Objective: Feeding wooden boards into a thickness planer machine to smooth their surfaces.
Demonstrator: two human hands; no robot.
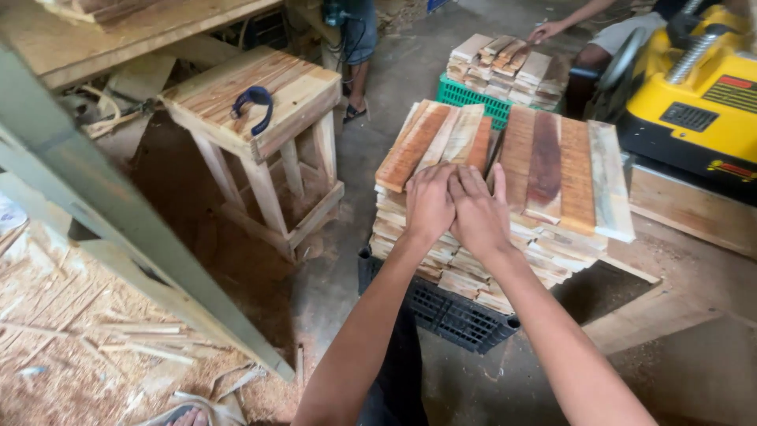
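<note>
- Two hands, left hand and right hand, pressed side by side, flat on the stack of wooden slats; fingers extended, gripping nothing.
- Stack sits on black crate, possibly overhanging it.
- Wooden stool stands left; yellow machine right.

Wooden stool with blue strap, yellow machine, green crate

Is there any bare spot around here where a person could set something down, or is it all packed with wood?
The wooden stool top is bare right of its blue strap. Bare concrete floor runs between the stool and the green crate. The black crate, under both hands, is piled with wood slats. Left, offcuts crowd the floor.
</note>
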